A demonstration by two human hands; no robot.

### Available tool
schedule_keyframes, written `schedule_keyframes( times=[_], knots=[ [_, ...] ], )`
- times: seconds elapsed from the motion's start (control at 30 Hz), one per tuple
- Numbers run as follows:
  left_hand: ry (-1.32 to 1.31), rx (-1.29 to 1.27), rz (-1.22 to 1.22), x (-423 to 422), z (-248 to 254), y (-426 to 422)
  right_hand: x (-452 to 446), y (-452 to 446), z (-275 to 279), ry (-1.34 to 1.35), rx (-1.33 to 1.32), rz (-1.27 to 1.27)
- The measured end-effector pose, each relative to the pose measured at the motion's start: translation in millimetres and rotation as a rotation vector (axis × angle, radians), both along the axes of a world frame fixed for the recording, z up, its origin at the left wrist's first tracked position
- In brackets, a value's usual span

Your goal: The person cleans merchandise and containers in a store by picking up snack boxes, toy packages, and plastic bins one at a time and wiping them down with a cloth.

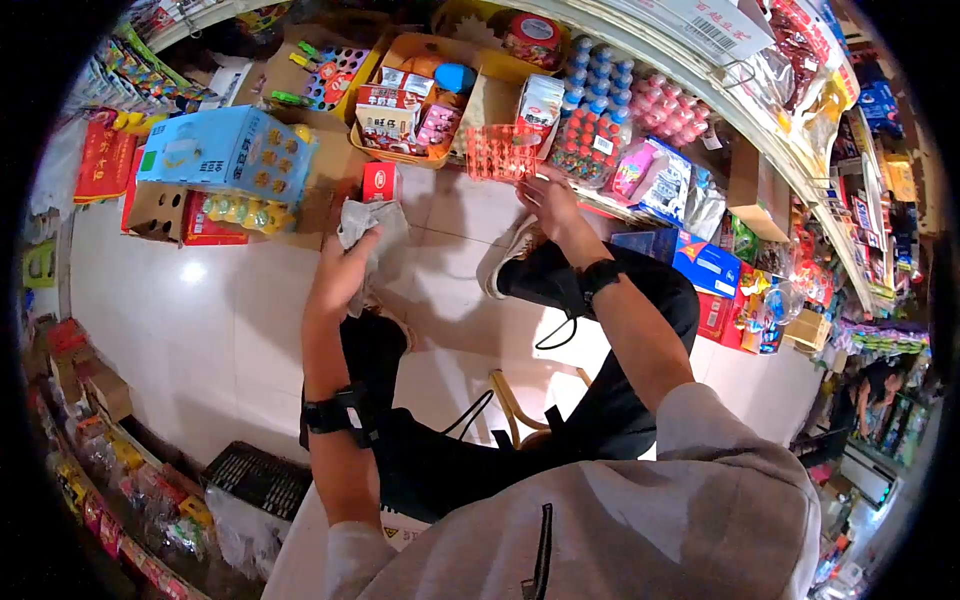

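Observation:
My left hand [345, 262] is closed around a crumpled grey cloth [385, 235]. Just beyond the cloth, a small red box [380, 182] stands on the floor. With its fingers at the lower right edge, my right hand [550, 203] grips a translucent red plastic basket [500, 153] with a lattice pattern. Behind that basket lie an open cardboard box [490, 100] and a white and red snack packet [540, 105]. To its right is a clear jar of colourful sweets [588, 145].
At the left is a blue carton [215, 148] beside yellow-capped bottles [250, 213]. A basket of snack packets [400, 118] stands ahead. A metal shelf edge [760, 140] runs overhead at the right. A black crate [258, 478] sits at lower left. Stool legs [505, 400] show between my knees.

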State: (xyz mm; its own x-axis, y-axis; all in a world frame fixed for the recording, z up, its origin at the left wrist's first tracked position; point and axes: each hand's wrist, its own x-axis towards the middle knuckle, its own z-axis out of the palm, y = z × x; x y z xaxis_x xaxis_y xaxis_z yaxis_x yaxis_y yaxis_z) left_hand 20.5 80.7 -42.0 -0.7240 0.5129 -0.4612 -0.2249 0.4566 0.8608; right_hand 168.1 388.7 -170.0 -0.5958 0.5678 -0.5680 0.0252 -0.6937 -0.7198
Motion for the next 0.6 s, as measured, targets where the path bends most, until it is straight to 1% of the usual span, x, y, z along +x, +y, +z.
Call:
schedule_keyframes(
  times=[0.07,0.17,0.23,0.27,0.33,0.37,0.4,0.43,0.5,0.53,0.6],
  knots=[
    [-0.021,-0.02,-0.021,1,0,-2,-13,-5,19,0.019,-0.01,0.005],
    [-0.011,0.047,-0.044,1,-3,-1,-28,-10,36,0.06,-0.032,-0.038],
    [-0.056,-0.036,-0.001,2,6,1,-29,-7,44,0.116,-0.078,-0.096],
    [-0.061,-0.026,-0.019,3,12,3,-24,-3,50,0.158,-0.037,-0.107],
    [-0.013,-0.094,-0.029,3,21,8,-9,14,42,0.171,0.002,-0.179],
    [-0.015,-0.086,-0.037,2,19,9,1,25,36,0.186,0.029,-0.232],
    [-0.032,-0.063,-0.048,1,16,9,13,35,38,0.134,0.049,-0.224],
    [-0.049,-0.042,-0.058,1,12,9,25,48,30,0.163,0.056,-0.267],
    [-0.034,-0.064,-0.048,0,1,7,39,74,14,0.11,0.07,-0.388],
    [-0.019,-0.091,-0.035,1,-2,7,46,84,11,0.109,0.071,-0.393],
    [-0.009,-0.062,-0.031,2,-6,8,56,101,6,0.028,0.115,-0.42]
  ],
)
